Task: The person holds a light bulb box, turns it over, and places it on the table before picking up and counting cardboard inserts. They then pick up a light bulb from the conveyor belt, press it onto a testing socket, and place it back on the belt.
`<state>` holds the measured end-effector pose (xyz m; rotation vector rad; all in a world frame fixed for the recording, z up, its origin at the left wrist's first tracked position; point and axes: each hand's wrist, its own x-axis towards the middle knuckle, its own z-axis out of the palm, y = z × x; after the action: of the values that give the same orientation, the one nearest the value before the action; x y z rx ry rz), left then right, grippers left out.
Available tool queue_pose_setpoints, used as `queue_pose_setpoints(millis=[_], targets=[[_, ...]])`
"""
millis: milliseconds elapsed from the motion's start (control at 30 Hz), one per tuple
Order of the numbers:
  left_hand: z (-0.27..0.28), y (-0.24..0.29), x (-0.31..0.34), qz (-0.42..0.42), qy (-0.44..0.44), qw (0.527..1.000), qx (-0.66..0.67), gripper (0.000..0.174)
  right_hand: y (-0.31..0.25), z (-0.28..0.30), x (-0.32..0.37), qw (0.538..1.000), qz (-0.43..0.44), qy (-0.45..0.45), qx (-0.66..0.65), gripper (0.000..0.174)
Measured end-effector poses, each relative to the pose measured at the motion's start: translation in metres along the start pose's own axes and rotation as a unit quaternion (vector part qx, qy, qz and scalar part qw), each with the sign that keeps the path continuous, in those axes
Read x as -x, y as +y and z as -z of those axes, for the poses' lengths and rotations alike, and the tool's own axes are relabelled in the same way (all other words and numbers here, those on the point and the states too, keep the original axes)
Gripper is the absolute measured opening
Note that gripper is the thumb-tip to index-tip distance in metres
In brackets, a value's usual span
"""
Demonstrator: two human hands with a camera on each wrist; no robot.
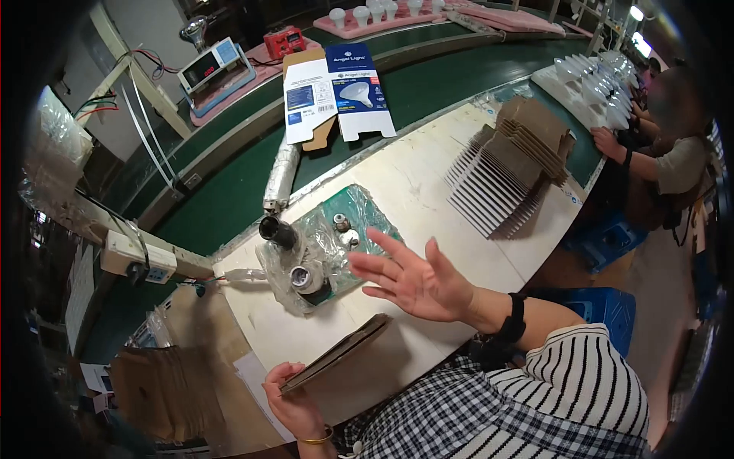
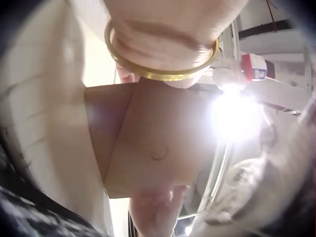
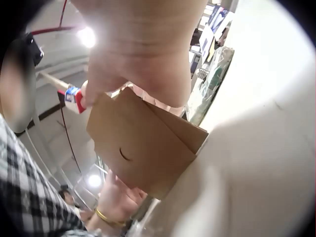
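My left grip (image 1: 297, 407) held the flat, brown, folded cardboard piece (image 1: 342, 356) by one end, tilted over the white worktop (image 1: 419, 191); my right grip (image 1: 423, 285) was empty, fingers extended. I judged the cardboard piece light, stiff yet creasable, scarcely slippery, best held by opposite edges

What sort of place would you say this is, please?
Probably a light-bulb assembly or packing workshop: bulbs on a pink slab, a printed bulb carton and a digital meter.

Card (image 1: 336, 355): matt cardbd. Counter (image 1: 420, 183) under it: smooth. Nr card: bangle (image 2: 168, 76), shiny metal; wrap (image 1: 312, 229) beyond, glossy crinkled plastic; box (image 1: 357, 96) farther, smooth printed cardbd.
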<state>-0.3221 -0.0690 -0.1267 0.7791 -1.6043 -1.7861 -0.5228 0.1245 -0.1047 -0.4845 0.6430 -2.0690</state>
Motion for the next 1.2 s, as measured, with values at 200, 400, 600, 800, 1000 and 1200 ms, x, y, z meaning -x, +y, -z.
queue_pose_setpoints(millis=[200,400,600,800,1000,1200], targets=[[-0.006,-0.007,-0.002,0.011,0.011,0.994,0.107,0.052,-0.011,0.003,-0.003,0.976,0.037,0.047,-0.211,0.072],[-0.006,-0.009,-0.001,0.020,0.027,0.988,0.151,0.055,0.001,0.012,0.001,0.995,0.022,0.064,0.076,0.069],[-0.008,-0.003,-0.004,-0.042,-0.082,0.995,0.030,0.048,0.045,-0.023,0.012,0.940,-0.053,0.119,0.315,0.022],[-0.015,0.019,-0.001,-0.005,-0.065,0.998,-0.025,0.034,0.037,-0.004,0.006,0.936,-0.042,-0.035,0.348,0.031],[-0.008,0.018,-0.001,-0.077,-0.074,0.985,-0.137,0.043,0.038,0.013,0.002,0.892,-0.024,-0.174,0.416,0.041],[0.003,0.018,-0.010,-0.075,-0.169,0.970,-0.156,0.062,0.047,0.023,-0.016,0.832,0.007,-0.296,0.469,0.047]])
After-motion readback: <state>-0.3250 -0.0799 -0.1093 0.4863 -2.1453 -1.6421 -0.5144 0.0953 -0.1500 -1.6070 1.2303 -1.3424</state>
